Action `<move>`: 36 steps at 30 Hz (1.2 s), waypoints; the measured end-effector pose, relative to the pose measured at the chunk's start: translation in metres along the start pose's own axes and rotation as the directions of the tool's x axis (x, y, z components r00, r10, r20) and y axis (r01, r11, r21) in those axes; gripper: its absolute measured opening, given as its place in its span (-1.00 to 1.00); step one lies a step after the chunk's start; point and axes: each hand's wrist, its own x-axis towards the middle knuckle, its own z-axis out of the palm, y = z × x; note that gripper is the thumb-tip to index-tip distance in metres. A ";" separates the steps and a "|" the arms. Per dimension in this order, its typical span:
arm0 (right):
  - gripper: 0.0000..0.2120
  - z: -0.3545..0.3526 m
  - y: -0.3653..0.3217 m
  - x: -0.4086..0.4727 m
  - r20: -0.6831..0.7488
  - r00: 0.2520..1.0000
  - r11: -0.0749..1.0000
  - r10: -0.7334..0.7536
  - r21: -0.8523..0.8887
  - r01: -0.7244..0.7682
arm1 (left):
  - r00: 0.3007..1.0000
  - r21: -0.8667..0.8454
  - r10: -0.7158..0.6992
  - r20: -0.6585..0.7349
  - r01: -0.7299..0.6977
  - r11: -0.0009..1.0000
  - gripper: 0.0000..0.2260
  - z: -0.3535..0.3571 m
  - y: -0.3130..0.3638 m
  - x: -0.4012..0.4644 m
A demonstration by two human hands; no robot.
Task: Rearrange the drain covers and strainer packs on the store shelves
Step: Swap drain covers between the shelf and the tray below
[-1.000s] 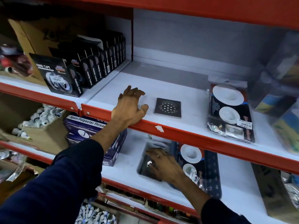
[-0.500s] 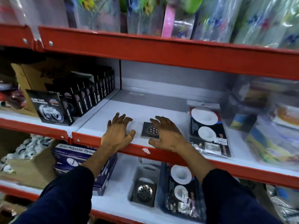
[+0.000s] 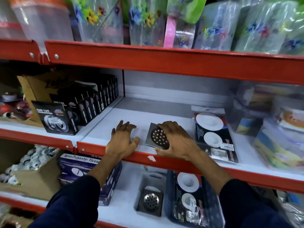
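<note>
A square dark drain cover (image 3: pixel 157 136) with round holes is tilted up off the white middle shelf (image 3: pixel 158 116), and my right hand (image 3: pixel 176 139) grips its right and near edges. My left hand (image 3: pixel 122 140) rests flat on the shelf just left of it, fingers spread, holding nothing. Right of the cover lies a strainer pack (image 3: pixel 213 137) with white discs. On the shelf below sits another square drain cover (image 3: pixel 151 202) in clear plastic, with a second strainer pack (image 3: pixel 190 198) beside it.
Black tape boxes (image 3: pixel 85 111) stand in a row on the middle shelf's left section. Clear wrapped goods (image 3: pixel 271 124) crowd its right end. A purple thread box (image 3: pixel 85 170) and a carton of white fittings (image 3: pixel 31 170) fill the lower shelf's left. Orange shelf lips (image 3: pixel 164 61) frame each level.
My right hand came up from the lower shelf to the middle one, closed on the drain cover and tipped it up. The camera view tilted upward. My left hand stayed put.
</note>
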 end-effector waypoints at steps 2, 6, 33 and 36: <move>-0.04 -0.005 -0.010 -0.024 -0.101 0.994 0.999 -0.048 -0.020 0.047 | 1.000 0.008 0.002 0.005 -0.002 1.000 -0.44 0.000 0.001 -0.001; -0.11 -0.004 -0.027 -0.069 -0.178 0.974 0.990 -0.141 -0.025 0.139 | 1.000 -0.002 0.015 0.011 -0.015 1.000 -0.44 -0.002 0.003 -0.004; -0.13 0.234 -0.030 -0.079 0.660 0.749 0.991 0.065 0.043 -0.124 | 0.999 -0.042 0.012 -0.052 -0.014 0.999 -0.50 0.005 0.000 0.001; -0.12 0.220 -0.031 -0.083 0.598 0.801 0.992 0.032 0.076 -0.097 | 0.999 -0.034 0.022 -0.049 -0.023 0.999 -0.49 0.006 -0.001 0.002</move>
